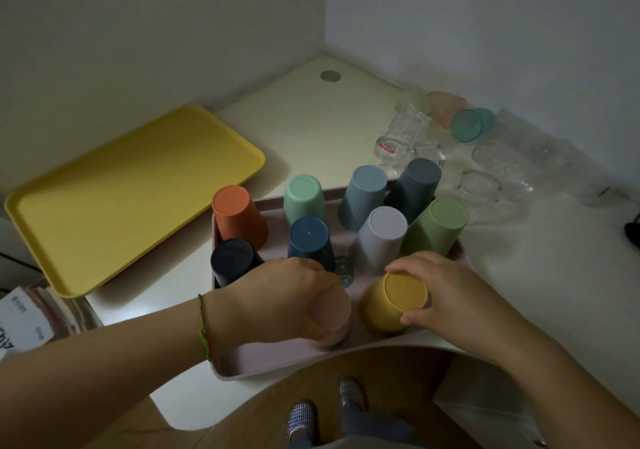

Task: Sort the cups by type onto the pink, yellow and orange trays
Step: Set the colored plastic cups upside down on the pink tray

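The left hand (pixel 277 296) curls round an upturned pink cup (pixel 334 313) on the pink tray (pixel 277 358) at the desk's (pixel 311 119) near edge. Just beside it, the right hand (pixel 446 292) grips an upturned yellow cup (pixel 398 299). Eight more plastic cups (pixel 381 234) stand upside down behind them, the yellow tray (pixel 121 199) lies to the left, and clear glasses (pixel 485 178) cluster at the back right.

Dim, flat indoor light left the walls (pixel 138 33) grey and the colours muted. A pale bright patch lay on the white desk (pixel 131 310) near its front edge. Clear glasses (pixel 498 168) at right were soft and smeared; the wide lens bowed the yellow tray (pixel 121 199).
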